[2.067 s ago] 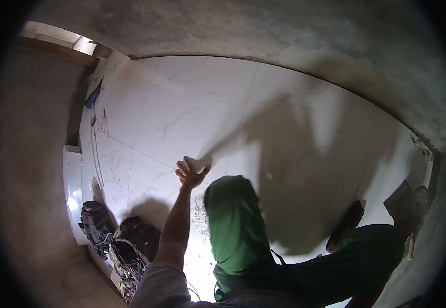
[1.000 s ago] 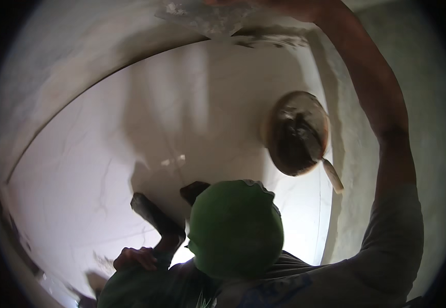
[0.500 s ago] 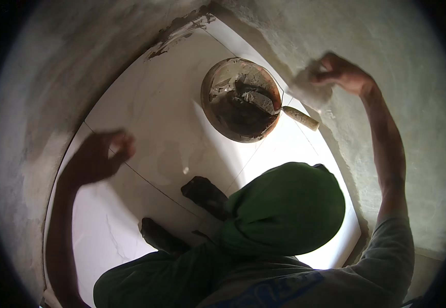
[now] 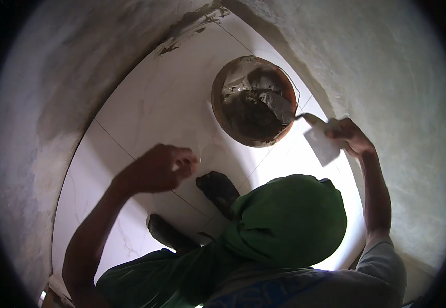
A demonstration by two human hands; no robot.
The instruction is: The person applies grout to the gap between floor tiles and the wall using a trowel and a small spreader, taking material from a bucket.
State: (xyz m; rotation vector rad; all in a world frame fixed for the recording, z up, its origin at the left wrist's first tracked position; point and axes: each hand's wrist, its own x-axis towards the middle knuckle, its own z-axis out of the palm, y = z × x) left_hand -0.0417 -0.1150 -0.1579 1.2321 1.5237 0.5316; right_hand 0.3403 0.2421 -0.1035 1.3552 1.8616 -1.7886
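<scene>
The right hand (image 4: 351,139) grips a thin pale plate (image 4: 321,148) near the trowel (image 4: 311,119) handle, by the mortar bucket (image 4: 291,91) — best pinched firmly. The left hand (image 4: 162,169) curls over floor tiles (image 4: 151,97) — cannot tell whether empty.

Mottled grey walls (image 4: 397,92) rise on two sides of a white tiled floor (image 4: 156,102), brightly lit at right.

Flat pale plate (image 4: 321,147), tilted, just beside the round bucket (image 4: 287,86); trowel (image 4: 278,107) resting in grey mortar (image 4: 246,113).
</scene>
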